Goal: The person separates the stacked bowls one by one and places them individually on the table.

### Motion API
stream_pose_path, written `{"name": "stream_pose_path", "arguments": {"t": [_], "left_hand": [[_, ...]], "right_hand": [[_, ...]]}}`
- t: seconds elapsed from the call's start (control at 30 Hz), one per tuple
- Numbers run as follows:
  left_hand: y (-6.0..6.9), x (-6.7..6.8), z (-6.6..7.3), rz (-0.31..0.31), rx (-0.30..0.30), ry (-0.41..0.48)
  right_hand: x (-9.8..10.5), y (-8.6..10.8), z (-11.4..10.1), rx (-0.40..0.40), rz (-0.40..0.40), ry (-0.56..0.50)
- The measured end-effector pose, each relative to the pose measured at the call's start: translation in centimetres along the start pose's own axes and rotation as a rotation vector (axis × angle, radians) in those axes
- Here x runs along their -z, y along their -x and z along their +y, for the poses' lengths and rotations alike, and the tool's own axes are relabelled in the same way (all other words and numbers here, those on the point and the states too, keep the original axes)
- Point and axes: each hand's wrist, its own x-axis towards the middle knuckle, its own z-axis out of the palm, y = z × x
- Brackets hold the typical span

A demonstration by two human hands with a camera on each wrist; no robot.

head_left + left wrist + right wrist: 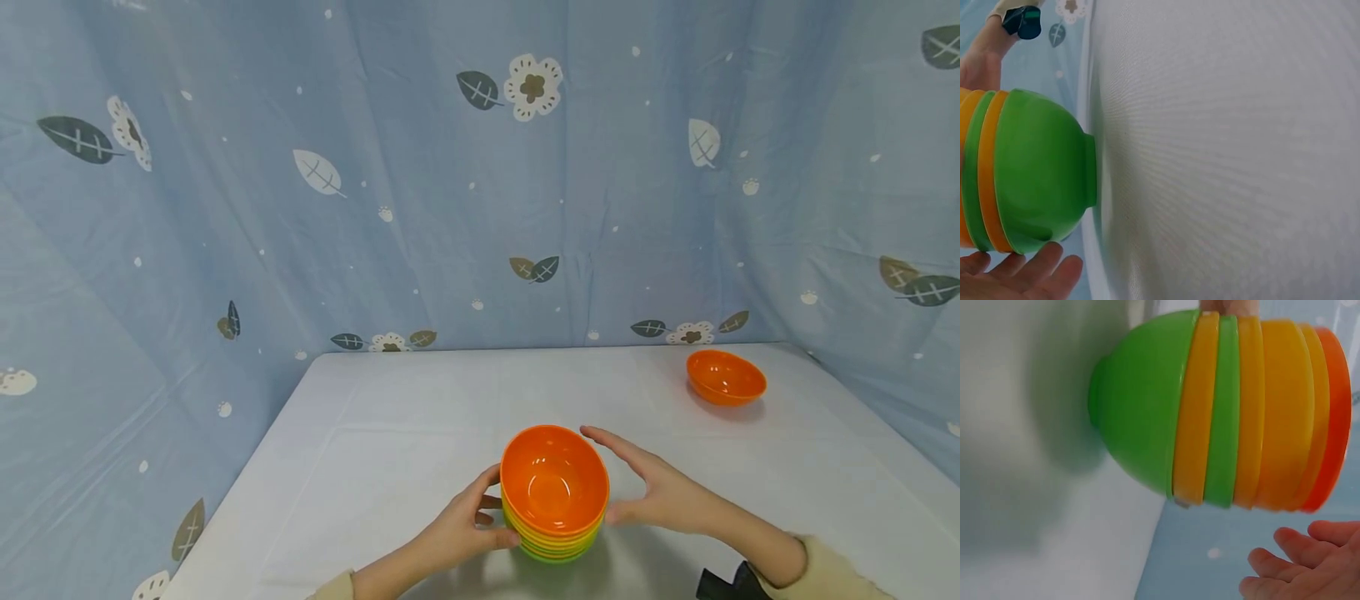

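The left hand (467, 527) clasps the nested bowls (555, 487) on the desk (397, 467) as the right hand (663, 492), grip empty, hovers beside; stacking looks mostly done (1 orange bowl (723, 379), apparently left, sits back right).

I seem to be looking into a small curtained-off booth: creased blue fabric (420, 208), printed with pale flowers (533, 87), leaves (318, 172) and paw prints (751, 187), hangs behind and along both sides of a white, cloth-covered worktop (405, 417). Whether a home or a studio surrounds it, I cannot tell.
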Motion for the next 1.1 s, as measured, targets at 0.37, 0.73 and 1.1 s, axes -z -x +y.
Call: {"name": "stream_pose_path", "arguments": {"t": [0.37, 0.73, 1.1], "left_hand": [[-0.1, -0.1, 0.0, 0.003, 0.006, -0.017], [0.0, -0.1, 0.2, 0.012, 0.02, -0.015], [0.0, -0.1, 0.2, 0.006, 0.014, -0.02]], "right_hand": [[-1.5, -0.8, -0.3, -0.019, -0.048, -0.105], [-2.4, -0.9, -0.1, -0.003, -0.008, -0.157], [-3.2, -1.0, 0.3, 0.102, 0.076, -0.139]]}}
